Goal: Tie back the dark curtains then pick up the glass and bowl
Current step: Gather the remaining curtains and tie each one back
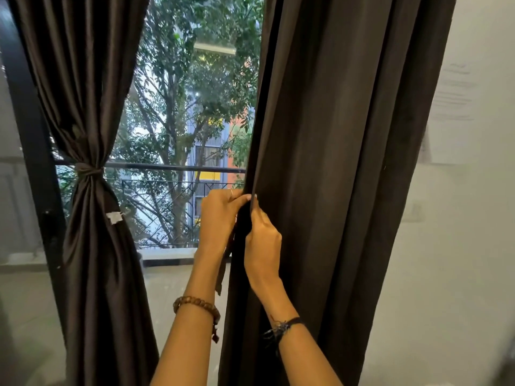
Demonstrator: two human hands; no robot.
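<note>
Two dark brown curtains hang at a window. The left curtain [83, 107] is gathered at mid height by a tie-back [88, 170] knotted around it. The right curtain [342, 162] hangs loose and straight. My left hand [218, 218] and my right hand [263, 240] both pinch the inner edge of the right curtain at about waist height, fingers closed on the fabric. A thin dark strip [224, 271] dangles below my left hand. No glass or bowl is in view.
The window pane [189, 121] shows trees, a railing and a building outside. A black frame post [30, 135] stands at the far left. A white wall [459, 218] with a paper sheet [451, 112] lies to the right. Pale floor spreads below.
</note>
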